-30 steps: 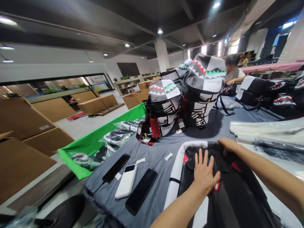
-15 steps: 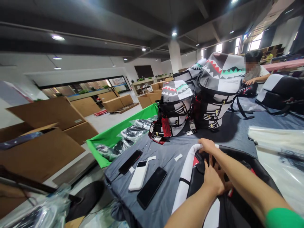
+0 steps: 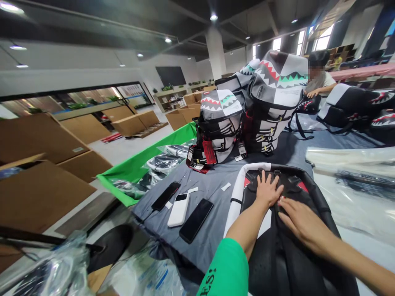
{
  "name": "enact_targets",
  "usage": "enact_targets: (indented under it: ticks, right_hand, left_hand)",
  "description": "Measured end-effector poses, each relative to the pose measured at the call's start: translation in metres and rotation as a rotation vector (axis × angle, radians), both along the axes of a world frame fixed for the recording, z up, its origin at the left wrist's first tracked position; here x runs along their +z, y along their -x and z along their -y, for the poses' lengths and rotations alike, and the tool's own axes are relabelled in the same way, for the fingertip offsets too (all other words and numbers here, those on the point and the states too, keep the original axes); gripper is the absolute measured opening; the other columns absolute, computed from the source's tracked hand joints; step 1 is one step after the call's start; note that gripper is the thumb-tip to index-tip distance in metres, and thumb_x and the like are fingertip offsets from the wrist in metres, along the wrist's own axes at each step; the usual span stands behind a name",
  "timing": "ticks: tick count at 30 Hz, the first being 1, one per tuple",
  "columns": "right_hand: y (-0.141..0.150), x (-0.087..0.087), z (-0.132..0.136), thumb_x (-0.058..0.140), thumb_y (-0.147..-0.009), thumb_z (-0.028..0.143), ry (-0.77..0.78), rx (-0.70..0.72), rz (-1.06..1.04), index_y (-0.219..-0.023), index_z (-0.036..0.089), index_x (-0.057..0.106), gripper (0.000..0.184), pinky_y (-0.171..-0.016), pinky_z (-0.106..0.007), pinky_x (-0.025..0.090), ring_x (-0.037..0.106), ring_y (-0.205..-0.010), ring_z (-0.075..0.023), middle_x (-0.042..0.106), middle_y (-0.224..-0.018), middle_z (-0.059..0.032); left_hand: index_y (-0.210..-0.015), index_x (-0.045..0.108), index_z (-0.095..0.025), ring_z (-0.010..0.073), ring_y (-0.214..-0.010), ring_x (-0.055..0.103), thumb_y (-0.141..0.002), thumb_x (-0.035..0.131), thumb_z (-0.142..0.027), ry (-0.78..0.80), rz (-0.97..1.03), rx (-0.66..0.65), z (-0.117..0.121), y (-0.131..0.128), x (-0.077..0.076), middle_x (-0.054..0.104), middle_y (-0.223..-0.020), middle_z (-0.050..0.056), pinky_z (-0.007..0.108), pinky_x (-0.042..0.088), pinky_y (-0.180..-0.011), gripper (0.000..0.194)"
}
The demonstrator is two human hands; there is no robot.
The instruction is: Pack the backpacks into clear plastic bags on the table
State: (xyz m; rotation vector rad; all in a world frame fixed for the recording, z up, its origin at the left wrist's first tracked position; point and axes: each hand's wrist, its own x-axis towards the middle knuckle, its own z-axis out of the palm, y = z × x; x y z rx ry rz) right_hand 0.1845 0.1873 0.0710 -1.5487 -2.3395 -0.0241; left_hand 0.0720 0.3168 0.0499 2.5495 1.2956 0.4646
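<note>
Grey tabletop (image 3: 210,185), black backpack (image 3: 296,263), curved white trim (image 3: 235,201)

Left hand (image 3: 268,190) splayed — right hand (image 3: 304,223) lying flat.

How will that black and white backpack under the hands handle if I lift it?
This black-and-white fabric backpack under the left hand and right hand likely sags when lifted, since it lies flat. Its white padded rim may stay stiffer, holding its curve.
</note>
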Motion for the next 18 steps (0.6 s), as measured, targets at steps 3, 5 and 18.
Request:
enact_targets:
  ticks: [3,5,18]
  right_hand:
    - [-0.002,-0.031,0.024,0.033,-0.1,0.034,-0.121,-0.134,0.061,-0.132,0.012,0.062,0.048,-0.099,-0.05,0.05,0.062,-0.119,-0.0329,0.064,-0.133,-0.021]
    - [0.002,-0.043,0.021,0.033,-0.098,0.028,-0.114,-0.171,0.077,-0.133,0.011,0.061,0.048,-0.098,-0.05,0.049,0.06,-0.119,-0.0335,0.064,-0.132,-0.0212]
    - [0.015,-0.028,0.013,0.028,-0.101,0.026,-0.098,-0.3,-0.121,-0.136,0.007,0.056,0.049,-0.094,-0.053,0.048,0.059,-0.115,-0.037,0.061,-0.132,-0.0253]
  left_hand:
    - [-0.141,0.053,-0.01,0.029,-0.151,0.03,-0.106,0.031,-0.025,-0.036,0.111,0.034,0.008,0.005,0.017,0.054,-0.148,0.016,0.053,0.022,-0.125,0.044]
    - [-0.126,0.063,-0.015,0.0227,-0.14,0.046,-0.105,0.036,-0.021,-0.012,0.104,-0.047,0.026,0.016,0.034,0.063,-0.135,0.01,0.043,0.032,-0.121,0.035]
    - [-0.081,0.071,-0.021,0.0194,-0.078,0.065,-0.096,0.051,-0.03,-0.211,-0.291,-1.113,0.136,0.068,-0.005,0.072,-0.082,0.008,0.031,0.052,-0.081,0.027]
